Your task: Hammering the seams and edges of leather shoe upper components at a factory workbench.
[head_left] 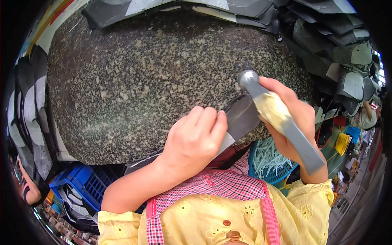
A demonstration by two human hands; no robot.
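Note:
A grey metal hammer with a rounded head and yellow wrapping round its middle is gripped in my right hand, fingers closed. Its rounded end is over the speckled granite slab, and its flat, broad end points back toward my right forearm. A black leather-like piece with a pale grey patch lies at the slab's near edge, partly under the hammer. My left hand is closed over this piece, fingertips curled down at its edge. Part of the piece is hidden beneath my left hand and forearm.
Stacked black pieces with pale patches line the slab's right side. More lie along its far edge and left side. Below are a blue crate and a blue basket of pale strips. Other people's arms show at both sides.

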